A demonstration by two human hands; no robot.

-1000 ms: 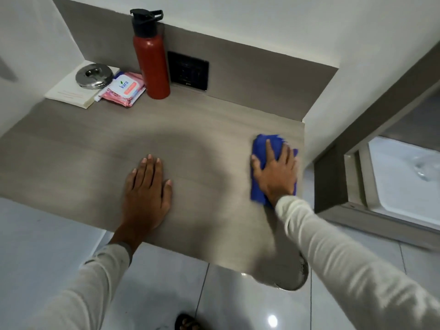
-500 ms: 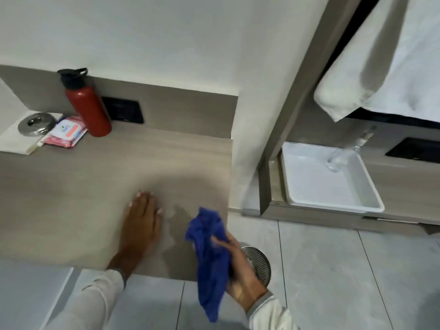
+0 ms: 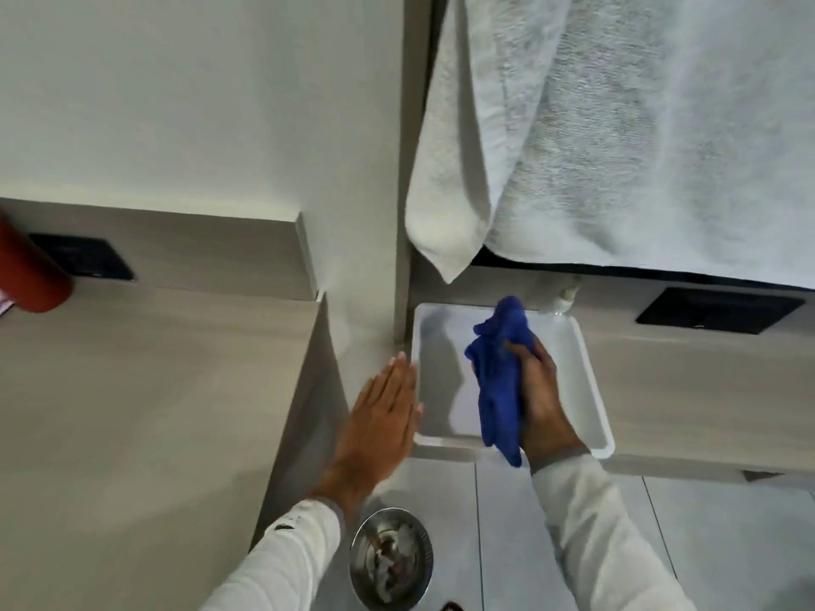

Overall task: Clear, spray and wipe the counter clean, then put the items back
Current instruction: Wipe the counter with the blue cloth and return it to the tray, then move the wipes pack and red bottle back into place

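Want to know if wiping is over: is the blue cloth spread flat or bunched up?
Bunched: the blue cloth hangs crumpled in the right hand above the white sink.

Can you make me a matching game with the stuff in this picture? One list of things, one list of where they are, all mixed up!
Things:
1. blue cloth
2. white towel
3. metal bin
4. red bottle

Places:
A. on the floor
B. hanging up high
C. in the right hand, over the white sink
D. at the picture's left edge, on the counter

Pairs: 1-C, 2-B, 3-A, 4-D
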